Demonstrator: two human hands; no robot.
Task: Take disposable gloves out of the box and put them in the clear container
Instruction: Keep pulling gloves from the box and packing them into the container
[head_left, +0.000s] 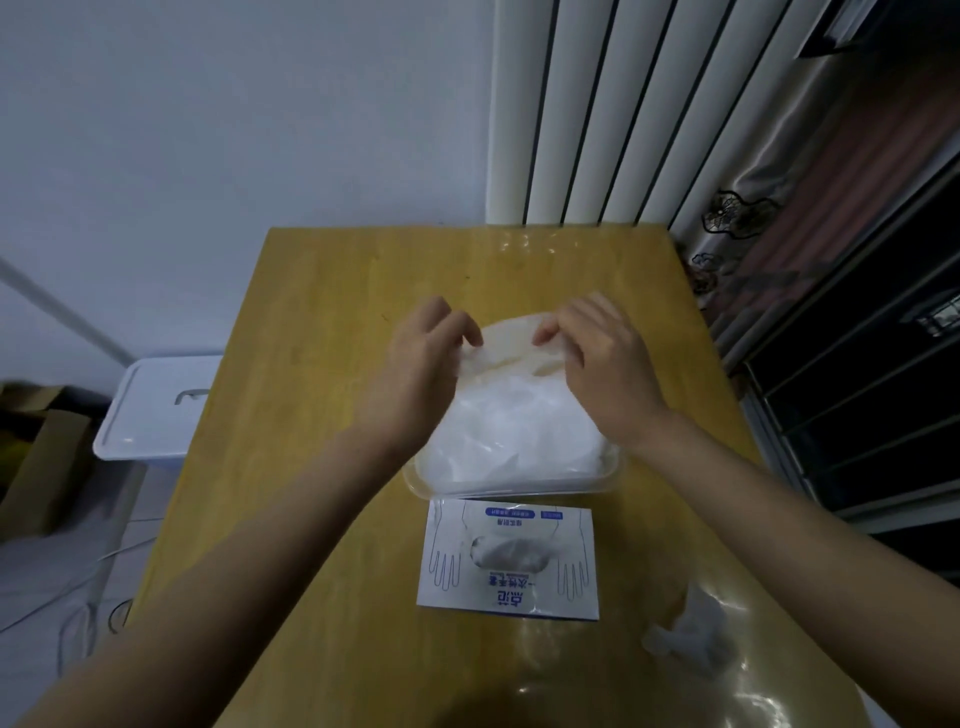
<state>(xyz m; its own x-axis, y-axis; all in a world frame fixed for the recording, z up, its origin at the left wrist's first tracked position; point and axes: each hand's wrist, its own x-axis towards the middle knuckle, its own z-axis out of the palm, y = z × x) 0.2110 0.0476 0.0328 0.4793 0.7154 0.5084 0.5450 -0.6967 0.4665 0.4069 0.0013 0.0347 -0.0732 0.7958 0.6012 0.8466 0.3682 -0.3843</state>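
On yellow wooden table (311, 364), centre: clear rectangular plastic container (511, 492), thin translucent plastic gloves (519, 431) heaped inside. Just before it, nearside: flat white-and-blue glove box (511, 587). Right of box, apart: loose crumpled clear glove (685, 631). Left of table, beside its edge: white lidded plastic bin (156, 410)

Room's pretty dim, with a yellowish wooden counter (311, 364) pushed up against a plain pale wall (234, 104), and a tall white ribbed radiator (597, 104) standing right behind the counter's far right corner. Off the counter's right side there's a shiny patterned curtain (779, 182) bunched up next to a window (857, 389) that's dark outside, with horizontal bars across it. Down on the counter's left you've got a white plastic storage bin (156, 410) with a handle in its lid, some cardboard boxes (41, 467) past that, and a few cables (78, 597) trailing over the grey floor (31, 649).
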